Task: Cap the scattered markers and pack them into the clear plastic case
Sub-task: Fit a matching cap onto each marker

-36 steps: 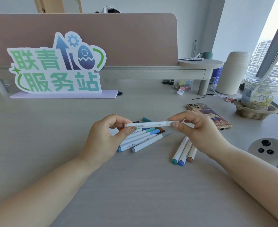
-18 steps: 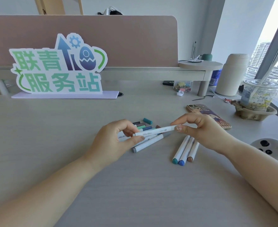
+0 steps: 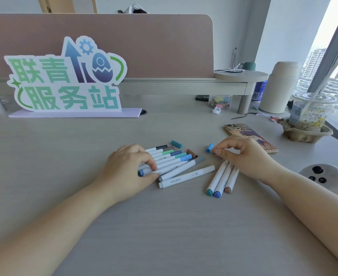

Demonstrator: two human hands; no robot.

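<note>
Head view: left hand [image 3: 128,168] has its fingers curled onto the pile [image 3: 174,158], thumb and index nipping one marker at its near end. Right hand [image 3: 241,154] pinches a blue cap [image 3: 209,147] just above the desk [image 3: 164,226].

Case – can't see it.

Risks: the cap slips out of that fingertip pinch and rolls, or it's the wrong colour for the pen. The left hand could fan the pile.

Pile axes run near-left to far-right, caps far-right. The trio [image 3: 221,180] lies steeper, caps toward the person.
</note>
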